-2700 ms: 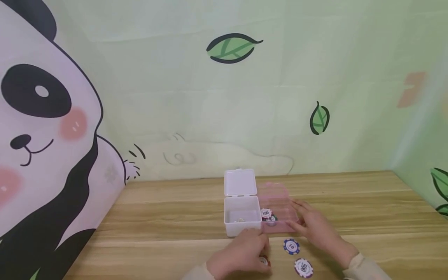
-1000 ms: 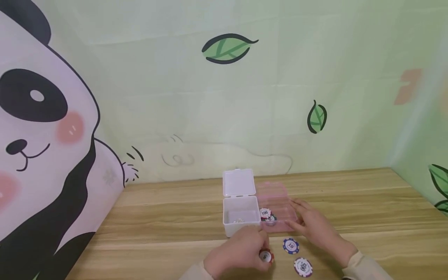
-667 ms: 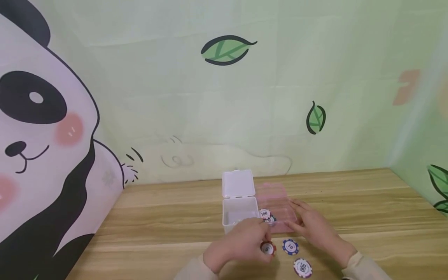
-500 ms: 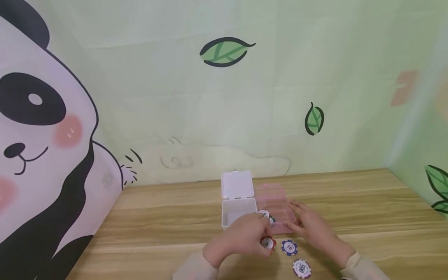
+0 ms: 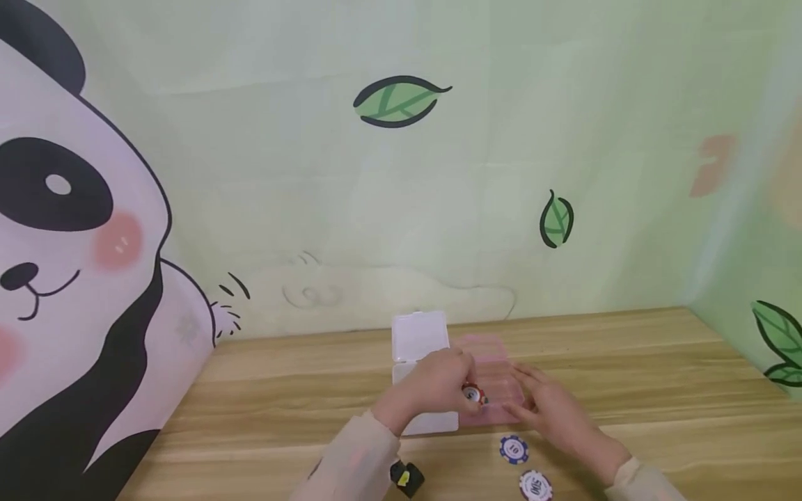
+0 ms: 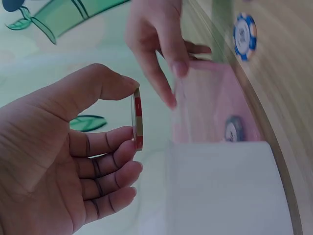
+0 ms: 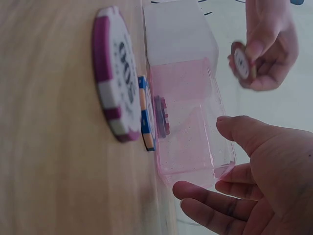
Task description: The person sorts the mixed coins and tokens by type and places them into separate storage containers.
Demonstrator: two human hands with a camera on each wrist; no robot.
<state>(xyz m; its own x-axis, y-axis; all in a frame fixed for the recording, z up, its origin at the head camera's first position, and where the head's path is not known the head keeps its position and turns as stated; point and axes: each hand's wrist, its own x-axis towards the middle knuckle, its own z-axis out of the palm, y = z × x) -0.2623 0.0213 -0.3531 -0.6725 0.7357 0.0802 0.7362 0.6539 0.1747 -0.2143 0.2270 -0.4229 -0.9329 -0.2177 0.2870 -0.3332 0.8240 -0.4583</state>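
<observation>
My left hand (image 5: 438, 381) pinches a red-and-white poker chip (image 6: 138, 119) between thumb and fingertips, its face numbered 5. In the head view it holds the chip over the left part of an open, see-through pink box (image 5: 501, 416). Inside that box lie chips (image 7: 162, 116), which the left hand mostly hides from above. At the box's right end, my right hand (image 5: 560, 414) rests thumb and extended fingers against the corner. On the wood in front lie a blue 10 chip (image 5: 514, 449) and a purple 500 chip (image 5: 535, 486).
An open white box (image 5: 429, 423) stands against the pink box's left side, its lid (image 5: 420, 335) tipped back. A small black piece with a yellow mark (image 5: 407, 479) shows by the left sleeve. A printed panda-and-leaf cloth backs the wooden table (image 5: 282, 417).
My left hand has brought the red chip from the tabletop in front of the boxes up and forward over the pink box. The right hand stays at the box's corner.
</observation>
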